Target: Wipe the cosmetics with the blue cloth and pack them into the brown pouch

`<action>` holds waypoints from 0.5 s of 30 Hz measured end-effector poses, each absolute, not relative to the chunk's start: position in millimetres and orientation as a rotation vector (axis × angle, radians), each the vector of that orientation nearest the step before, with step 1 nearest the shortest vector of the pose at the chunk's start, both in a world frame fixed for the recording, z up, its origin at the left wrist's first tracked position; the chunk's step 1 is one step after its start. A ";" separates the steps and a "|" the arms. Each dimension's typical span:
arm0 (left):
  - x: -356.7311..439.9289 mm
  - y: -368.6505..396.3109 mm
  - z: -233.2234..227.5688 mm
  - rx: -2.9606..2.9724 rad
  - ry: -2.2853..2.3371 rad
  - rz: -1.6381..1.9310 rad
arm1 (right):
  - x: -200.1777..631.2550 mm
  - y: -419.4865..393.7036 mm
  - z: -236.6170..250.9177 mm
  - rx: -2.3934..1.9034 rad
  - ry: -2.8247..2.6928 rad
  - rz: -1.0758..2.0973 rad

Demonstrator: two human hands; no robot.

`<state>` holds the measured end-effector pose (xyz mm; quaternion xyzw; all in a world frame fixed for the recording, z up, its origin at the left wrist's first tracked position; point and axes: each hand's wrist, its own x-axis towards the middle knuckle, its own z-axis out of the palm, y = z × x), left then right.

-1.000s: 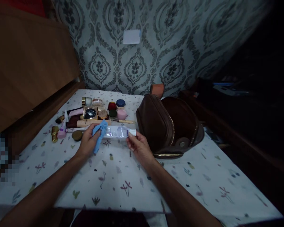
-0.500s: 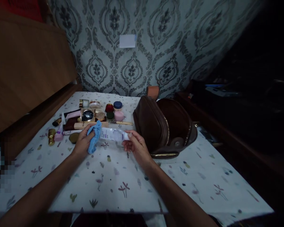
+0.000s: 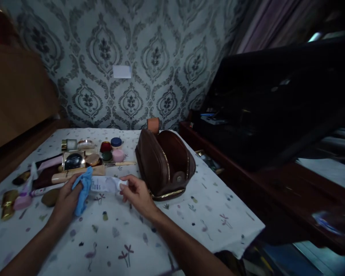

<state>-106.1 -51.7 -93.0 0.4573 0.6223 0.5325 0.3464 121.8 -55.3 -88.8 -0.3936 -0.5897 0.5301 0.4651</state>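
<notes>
My left hand (image 3: 65, 199) grips a blue cloth (image 3: 82, 188) and presses it against the left end of a white tube (image 3: 105, 184). My right hand (image 3: 137, 195) holds the tube's cap end, keeping it level just above the patterned tablecloth (image 3: 161, 237). An open brown leather bag (image 3: 164, 163) stands directly right of my right hand, almost touching it. Behind the tube lies a cluster of cosmetics: small round jars (image 3: 111, 149), a mirrored compact (image 3: 73, 160) and a long beige tube (image 3: 74, 174).
More cosmetics lie at the table's left: a gold-capped item (image 3: 8, 204), a pink item (image 3: 22, 199), a dark round lid (image 3: 49, 197). A wooden headboard (image 3: 17, 96) rises at left. A dark cabinet (image 3: 276, 115) stands right of the table edge (image 3: 247, 237). Patterned wallpaper (image 3: 132, 57) is behind.
The camera has swung to the right, so everything sits further left in view. Both hands keep the tube and cloth; the right hand has shifted closer to the left one along the tube.
</notes>
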 end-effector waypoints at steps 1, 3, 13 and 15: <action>-106.1 -51.6 -93.5 1.286 1.669 1.353 | 122.0 -56.5 -87.7 -0.996 -1.478 1.261; -105.8 -51.7 -94.1 1.496 1.739 1.288 | 123.4 -59.0 -84.6 -1.057 -1.557 1.117; -115.8 -44.6 -107.4 1.742 1.806 1.170 | 129.9 -64.6 -81.8 -0.925 -1.864 0.525; -117.0 -42.3 -110.3 1.738 1.838 1.182 | 130.3 -64.5 -83.2 -0.931 -1.912 0.460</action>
